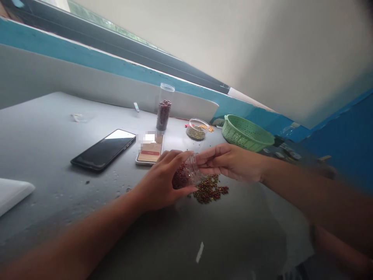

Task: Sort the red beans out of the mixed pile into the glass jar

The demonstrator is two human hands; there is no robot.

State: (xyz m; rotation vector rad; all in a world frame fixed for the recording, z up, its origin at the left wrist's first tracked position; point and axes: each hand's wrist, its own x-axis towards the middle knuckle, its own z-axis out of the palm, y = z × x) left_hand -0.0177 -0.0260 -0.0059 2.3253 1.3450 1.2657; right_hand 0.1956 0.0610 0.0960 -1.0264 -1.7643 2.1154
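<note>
My left hand (163, 179) wraps round a clear jar (194, 165) that lies tilted on its side, its mouth towards the right. Small dark red beans (180, 177) fill its lower part. At the jar's mouth is my right hand (223, 161), palm turned up, with fingers cupped and the thumb against them; whatever they hold is hidden. Below both hands, a loose pile of mixed red and green beans (209, 190) is spread on the grey table (145, 241).
Behind the hands stand a tall clear jar of dark red beans (164, 112), a low round tub of green beans (196, 133) and a green basket (244, 134). Two phones, one black (103, 149) and one with a lit screen (150, 151), lie at left. A paper scrap (199, 252) is in front.
</note>
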